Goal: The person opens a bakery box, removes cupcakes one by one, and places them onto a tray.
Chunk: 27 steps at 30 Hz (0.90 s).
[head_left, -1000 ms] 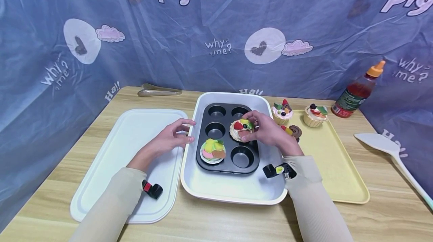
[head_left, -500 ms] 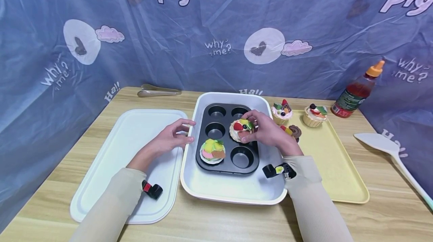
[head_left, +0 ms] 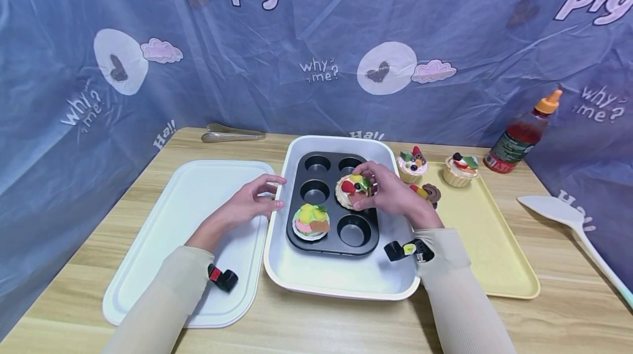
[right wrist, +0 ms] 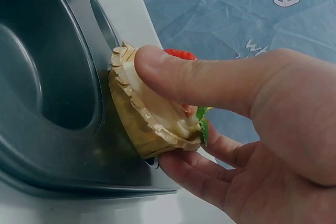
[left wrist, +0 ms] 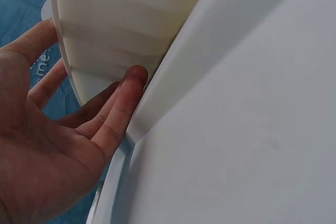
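Note:
My right hand (head_left: 388, 189) pinches a fruit-topped cupcake (head_left: 350, 192) between thumb and fingers, right at the middle right cup of a black muffin pan (head_left: 333, 238). The right wrist view shows its pleated tan wrapper (right wrist: 128, 114), slightly tilted, with the thumb across the cream top. A second cupcake (head_left: 310, 222) with yellow, pink and green topping sits in the near left cup. The pan lies inside a white basin (head_left: 341, 282). My left hand (head_left: 247, 200) has relaxed fingers, its fingertips against the basin's outer left wall (left wrist: 121, 19); it holds nothing.
A white tray (head_left: 217, 304) lies left, under the left forearm. On a yellow tray (head_left: 484, 255) at right stand pink (head_left: 412, 164), cream (head_left: 461, 170) and chocolate (head_left: 431, 194) cupcakes. Tongs (head_left: 232, 135), a sauce bottle (head_left: 519, 137) and a white spoon (head_left: 559, 211) lie around the edges.

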Tool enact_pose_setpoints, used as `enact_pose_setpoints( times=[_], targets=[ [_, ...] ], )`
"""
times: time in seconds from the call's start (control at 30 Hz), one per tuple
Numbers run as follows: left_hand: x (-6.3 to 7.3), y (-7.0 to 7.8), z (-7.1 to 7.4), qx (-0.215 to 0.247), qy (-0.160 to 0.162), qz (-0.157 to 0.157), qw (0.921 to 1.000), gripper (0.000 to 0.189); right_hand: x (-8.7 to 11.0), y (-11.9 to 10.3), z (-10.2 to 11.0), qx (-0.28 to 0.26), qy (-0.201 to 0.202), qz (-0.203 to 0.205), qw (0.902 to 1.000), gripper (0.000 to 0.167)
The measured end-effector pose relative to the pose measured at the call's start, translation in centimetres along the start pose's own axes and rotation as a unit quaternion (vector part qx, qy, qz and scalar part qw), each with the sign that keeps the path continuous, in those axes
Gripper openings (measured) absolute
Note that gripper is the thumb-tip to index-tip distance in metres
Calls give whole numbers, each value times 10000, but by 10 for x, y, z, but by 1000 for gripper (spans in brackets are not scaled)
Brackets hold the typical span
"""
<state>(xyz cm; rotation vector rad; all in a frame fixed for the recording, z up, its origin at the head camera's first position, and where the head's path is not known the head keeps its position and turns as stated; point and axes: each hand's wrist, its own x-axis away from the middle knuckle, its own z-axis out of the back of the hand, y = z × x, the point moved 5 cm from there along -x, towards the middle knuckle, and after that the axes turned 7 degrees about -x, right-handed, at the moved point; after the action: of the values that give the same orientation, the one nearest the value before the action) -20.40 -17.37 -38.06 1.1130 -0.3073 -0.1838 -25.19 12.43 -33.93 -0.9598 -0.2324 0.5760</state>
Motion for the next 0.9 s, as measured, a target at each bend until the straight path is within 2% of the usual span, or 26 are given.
enact_pose_setpoints(
  times=[0.73,0.9],
  targets=[
    [-1,-2,1,26,-29,3,10000,56,1,-3,2,-140,155,-149,9997,65],
    [-1,-2,0,31,-20,26,10000,57,5,-6,7,-345,150,-240,9990,65]
  ],
)
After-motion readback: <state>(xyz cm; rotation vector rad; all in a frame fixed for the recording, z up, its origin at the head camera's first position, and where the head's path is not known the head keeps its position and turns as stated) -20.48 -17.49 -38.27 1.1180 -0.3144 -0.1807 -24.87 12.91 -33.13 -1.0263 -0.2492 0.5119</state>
